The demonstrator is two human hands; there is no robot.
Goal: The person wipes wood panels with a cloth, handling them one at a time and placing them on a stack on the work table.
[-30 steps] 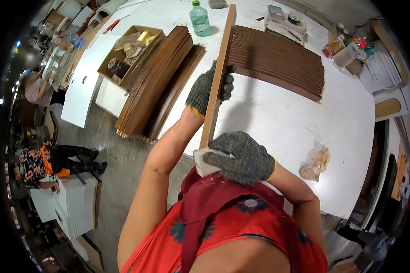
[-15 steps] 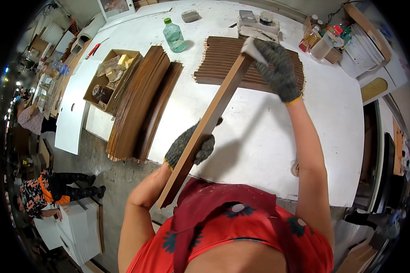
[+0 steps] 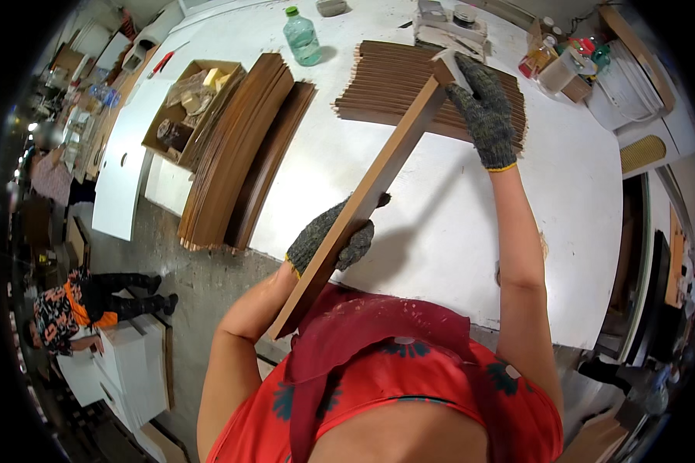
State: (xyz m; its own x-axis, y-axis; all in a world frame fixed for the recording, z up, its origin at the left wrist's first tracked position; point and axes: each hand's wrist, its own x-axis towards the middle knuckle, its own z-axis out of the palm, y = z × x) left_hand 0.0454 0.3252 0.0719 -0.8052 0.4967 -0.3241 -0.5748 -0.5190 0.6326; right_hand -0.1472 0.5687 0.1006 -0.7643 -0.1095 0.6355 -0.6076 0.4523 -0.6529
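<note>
A long brown wooden bar (image 3: 364, 193) slants above the white table, its near end by my apron and its far end up to the right. My left hand (image 3: 316, 238), in a dark grey knit glove, is wrapped round the bar's lower half. At the far end my right hand (image 3: 488, 116), gloved alike, grips a whitish pad (image 3: 453, 71) and presses it against the bar's tip. Its thumb is partly visible; the other fingers lie over the pad's far side. Under that hand lies a row of brown wooden strips (image 3: 390, 85).
Stacked brown strips (image 3: 235, 150) stand at the table's left, beside a cardboard box (image 3: 162, 127) of scraps. A green-capped bottle (image 3: 302, 40) is at the back. Bottles (image 3: 556, 69) and a white bucket (image 3: 624, 91) crowd the far right. Another person (image 3: 77, 312) is at the left.
The table and its things sit higher in the picture. The bar's far end and my right hand with the pad have shifted slightly right. Both hands keep their hold.
</note>
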